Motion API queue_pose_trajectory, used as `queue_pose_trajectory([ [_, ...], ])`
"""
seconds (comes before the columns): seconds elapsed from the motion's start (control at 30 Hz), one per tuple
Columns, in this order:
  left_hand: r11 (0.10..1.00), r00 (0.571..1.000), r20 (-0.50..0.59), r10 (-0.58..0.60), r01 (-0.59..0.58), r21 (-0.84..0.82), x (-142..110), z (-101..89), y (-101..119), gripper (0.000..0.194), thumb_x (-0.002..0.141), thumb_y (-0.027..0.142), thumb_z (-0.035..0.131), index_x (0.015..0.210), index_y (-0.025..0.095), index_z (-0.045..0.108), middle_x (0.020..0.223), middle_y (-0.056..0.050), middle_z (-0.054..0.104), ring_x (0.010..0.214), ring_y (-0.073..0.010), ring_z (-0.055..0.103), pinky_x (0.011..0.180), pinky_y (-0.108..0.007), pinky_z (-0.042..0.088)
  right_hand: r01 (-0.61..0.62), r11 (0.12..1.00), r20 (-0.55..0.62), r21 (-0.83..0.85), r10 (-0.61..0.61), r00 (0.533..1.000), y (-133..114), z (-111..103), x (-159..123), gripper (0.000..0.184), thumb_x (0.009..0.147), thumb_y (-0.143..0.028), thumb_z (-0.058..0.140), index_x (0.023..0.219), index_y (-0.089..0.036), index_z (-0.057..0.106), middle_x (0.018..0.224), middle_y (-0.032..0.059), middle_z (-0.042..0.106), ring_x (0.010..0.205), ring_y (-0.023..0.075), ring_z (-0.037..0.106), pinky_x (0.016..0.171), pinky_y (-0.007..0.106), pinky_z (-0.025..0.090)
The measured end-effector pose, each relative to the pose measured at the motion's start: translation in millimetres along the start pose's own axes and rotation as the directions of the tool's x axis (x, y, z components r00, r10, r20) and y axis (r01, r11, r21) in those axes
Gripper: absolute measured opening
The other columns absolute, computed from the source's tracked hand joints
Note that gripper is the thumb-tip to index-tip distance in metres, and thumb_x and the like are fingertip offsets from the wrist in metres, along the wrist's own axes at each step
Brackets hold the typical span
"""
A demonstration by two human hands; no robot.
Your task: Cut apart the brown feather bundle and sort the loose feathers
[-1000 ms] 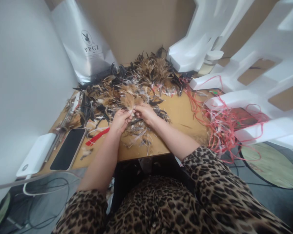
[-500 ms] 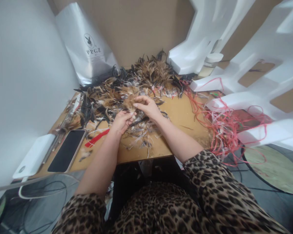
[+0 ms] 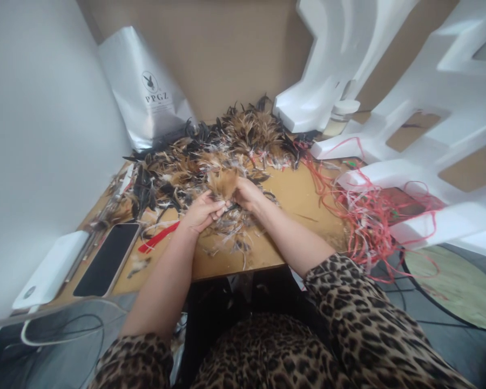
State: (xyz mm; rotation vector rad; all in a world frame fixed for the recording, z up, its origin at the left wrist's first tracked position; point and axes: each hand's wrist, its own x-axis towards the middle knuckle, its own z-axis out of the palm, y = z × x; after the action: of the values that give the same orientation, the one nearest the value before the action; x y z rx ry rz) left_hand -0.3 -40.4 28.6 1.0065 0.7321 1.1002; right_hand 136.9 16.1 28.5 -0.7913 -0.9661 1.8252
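A small fan of brown feathers [image 3: 223, 182] stands upright between my hands, just above the table. My left hand [image 3: 206, 212] pinches its lower end between thumb and fingers. At the right side of the fan, my right hand [image 3: 246, 194] is closed on the feathers, its fingertips partly hidden behind them. Beyond both hands spreads a heap of brown and black feathers [image 3: 255, 127] with pale quill ends. Loose feather scraps [image 3: 237, 229] lie on the table [image 3: 267, 251] under and in front of my hands.
On the left lie a phone [image 3: 107, 259], a white power bank with a cable [image 3: 51, 270] and a red strip [image 3: 157, 237]. A silver bag [image 3: 146, 102] stands behind. Tangled pink string [image 3: 372, 227], white foam pieces [image 3: 429, 224] and a lidded jar [image 3: 340, 116] are on the right.
My right hand has turned and lowered at the fan's right side, its fingertips now behind the feathers. The feathers in my hands show more spread out. The view has shifted slightly.
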Motion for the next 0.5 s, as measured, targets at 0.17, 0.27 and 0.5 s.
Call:
queue_pose_trajectory([
  [0.17,0.999,0.994,-0.103,-0.022,0.019,-0.030,7,-6.8,-4,0.031,0.056,0.018,0.079,0.078,0.011,0.059,0.071,-0.004,0.065,0.043,-0.0022,0.044,0.036,-0.014,0.026,0.087,0.976,-0.129,0.199,-0.062,0.990,-8,-1,2,0.029,0.068,-0.043,0.067,0.076,-0.020,0.053,0.057,-0.0051,0.058,0.048,0.0075,0.051,0.048,0.019,0.039],
  [0.27,0.998,0.986,-0.166,0.004,-0.015,-0.064,11,-11.3,-4,0.026,0.055,0.017,0.079,0.072,0.010,0.060,0.072,-0.004,0.065,0.046,-0.0019,0.045,0.037,-0.013,0.027,0.120,0.956,-0.222,0.267,-0.060,0.973,-15,-6,2,0.033,0.074,-0.052,0.061,0.082,-0.020,0.055,0.060,-0.0044,0.060,0.049,0.0070,0.052,0.046,0.018,0.039],
  [0.5,0.999,0.963,-0.269,0.036,-0.042,-0.016,16,-17.1,-7,0.027,0.055,0.021,0.080,0.073,0.010,0.063,0.075,-0.004,0.067,0.047,-0.0017,0.046,0.038,-0.013,0.028,0.097,0.994,-0.225,0.055,-0.082,0.971,-3,1,-2,0.040,0.067,-0.054,0.067,0.079,-0.017,0.060,0.067,-0.0016,0.063,0.049,0.0050,0.052,0.043,0.016,0.033],
])
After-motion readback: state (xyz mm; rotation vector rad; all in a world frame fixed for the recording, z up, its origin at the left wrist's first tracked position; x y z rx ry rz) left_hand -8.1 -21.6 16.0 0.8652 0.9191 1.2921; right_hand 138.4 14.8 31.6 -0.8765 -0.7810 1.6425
